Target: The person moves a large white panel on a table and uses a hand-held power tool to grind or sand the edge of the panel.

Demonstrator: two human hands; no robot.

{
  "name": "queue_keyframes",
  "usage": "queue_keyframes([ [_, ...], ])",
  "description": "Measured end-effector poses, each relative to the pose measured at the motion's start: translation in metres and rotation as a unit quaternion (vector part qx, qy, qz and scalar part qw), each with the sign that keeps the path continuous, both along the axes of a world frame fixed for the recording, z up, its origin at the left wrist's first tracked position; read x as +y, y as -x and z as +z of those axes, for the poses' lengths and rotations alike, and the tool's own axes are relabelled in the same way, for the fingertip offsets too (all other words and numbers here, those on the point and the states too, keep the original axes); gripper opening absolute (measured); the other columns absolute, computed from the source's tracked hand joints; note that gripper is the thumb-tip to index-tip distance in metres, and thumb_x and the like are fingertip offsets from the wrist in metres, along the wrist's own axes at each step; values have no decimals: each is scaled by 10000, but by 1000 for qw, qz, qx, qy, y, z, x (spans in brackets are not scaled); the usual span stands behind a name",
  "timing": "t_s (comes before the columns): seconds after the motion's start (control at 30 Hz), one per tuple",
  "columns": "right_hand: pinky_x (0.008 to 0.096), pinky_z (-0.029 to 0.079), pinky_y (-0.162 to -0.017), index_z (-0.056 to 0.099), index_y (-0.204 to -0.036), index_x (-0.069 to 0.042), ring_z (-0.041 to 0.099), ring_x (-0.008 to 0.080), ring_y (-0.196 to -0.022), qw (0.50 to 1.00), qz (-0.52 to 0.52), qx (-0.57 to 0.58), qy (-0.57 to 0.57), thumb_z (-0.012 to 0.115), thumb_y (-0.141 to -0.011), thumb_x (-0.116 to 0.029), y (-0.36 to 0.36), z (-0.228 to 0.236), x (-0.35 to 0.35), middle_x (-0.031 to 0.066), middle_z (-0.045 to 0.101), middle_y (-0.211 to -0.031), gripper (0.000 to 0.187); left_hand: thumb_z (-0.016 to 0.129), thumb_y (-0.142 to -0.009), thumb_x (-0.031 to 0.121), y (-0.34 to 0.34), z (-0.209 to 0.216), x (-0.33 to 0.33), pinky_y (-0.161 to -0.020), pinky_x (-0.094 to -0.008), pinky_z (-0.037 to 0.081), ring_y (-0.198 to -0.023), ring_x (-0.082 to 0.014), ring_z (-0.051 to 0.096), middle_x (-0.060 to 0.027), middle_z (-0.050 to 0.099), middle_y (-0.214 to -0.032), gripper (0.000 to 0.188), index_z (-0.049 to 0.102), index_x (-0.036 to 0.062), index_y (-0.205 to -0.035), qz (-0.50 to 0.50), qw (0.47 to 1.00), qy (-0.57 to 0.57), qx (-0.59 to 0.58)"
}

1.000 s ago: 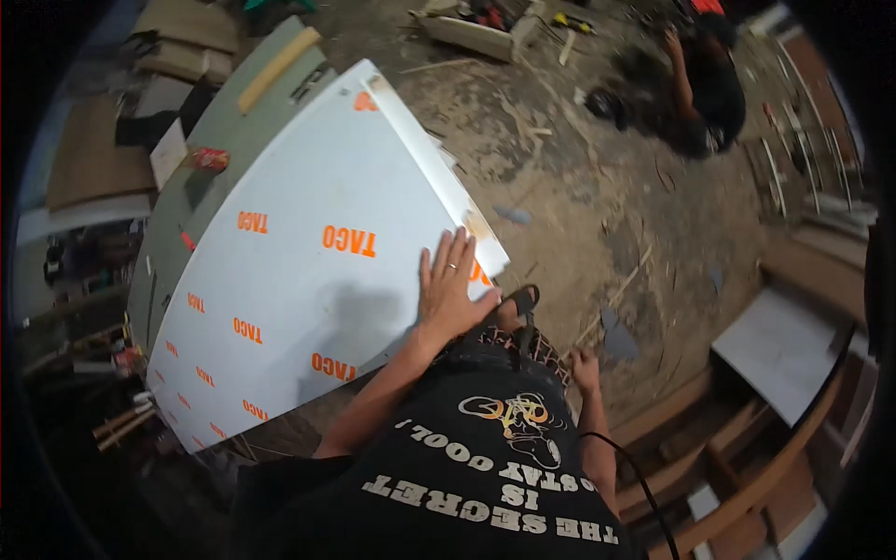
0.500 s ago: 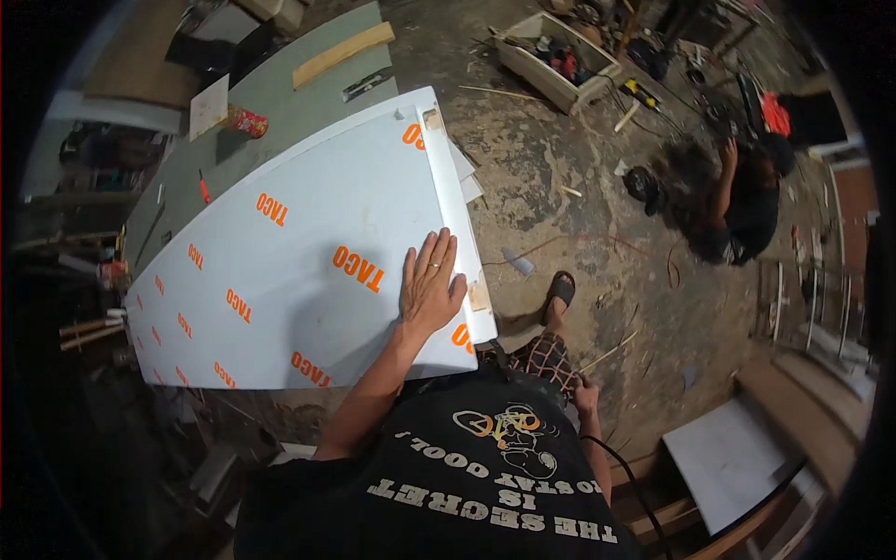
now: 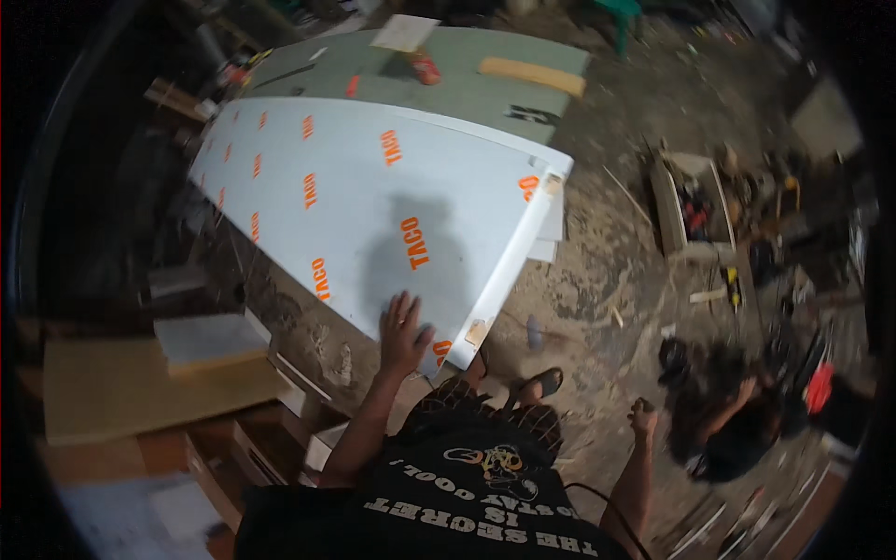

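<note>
A large white panel [image 3: 355,205] with orange printing lies across a grey-green worktop and reaches toward me. Along its right side runs a raised white edge with a pale wooden block [image 3: 477,333] at the near corner and another block [image 3: 553,185] at the far corner. My left hand [image 3: 404,341] rests with fingers apart on the panel near its front edge. Held out over the floor at my right side, my right hand [image 3: 642,417] is closed. Something small and dark may be at its fingertips, too small to make out.
On the grey-green worktop [image 3: 327,61] are a red can [image 3: 426,69] and a wooden strip [image 3: 527,75]. A wooden box [image 3: 686,247] of tools stands on the floor. Another person [image 3: 733,429] crouches at right. Boards [image 3: 131,387] lie at my left.
My view has turned, so the panel appears rotated. My left hand has moved from beside the raised edge to near the panel's front edge. My right hand has swung outward from my thigh.
</note>
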State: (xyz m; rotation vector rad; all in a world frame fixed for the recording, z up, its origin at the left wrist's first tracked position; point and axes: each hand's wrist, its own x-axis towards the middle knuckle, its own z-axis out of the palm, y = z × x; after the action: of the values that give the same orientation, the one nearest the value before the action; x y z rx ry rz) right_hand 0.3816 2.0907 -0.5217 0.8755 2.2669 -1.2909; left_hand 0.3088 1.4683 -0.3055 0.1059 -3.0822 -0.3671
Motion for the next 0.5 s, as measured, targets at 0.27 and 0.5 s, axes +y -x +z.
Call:
queue_keyframes([
  [0.27,334,530,-626,643,-1229,-20,665,203,-687,982,69,51,169,633,-993,-206,94,0,-88,88,690,-962,300,678,-957,477,-73,-63,-80,-996,-457,477,-1177,-333,598,-198,621,-1281,628,576,4,-1357,380,851,-335,137],
  [0.5,351,564,-678,631,-1264,2,706,233,-768,938,238,57,244,639,-1012,-251,86,-4,-255,100,704,-969,357,624,-1003,465,-51,-51,-77,-651,-304,512,-812,-92,632,-26,660,-856,446,691,24,-1005,302,743,-580,140],
])
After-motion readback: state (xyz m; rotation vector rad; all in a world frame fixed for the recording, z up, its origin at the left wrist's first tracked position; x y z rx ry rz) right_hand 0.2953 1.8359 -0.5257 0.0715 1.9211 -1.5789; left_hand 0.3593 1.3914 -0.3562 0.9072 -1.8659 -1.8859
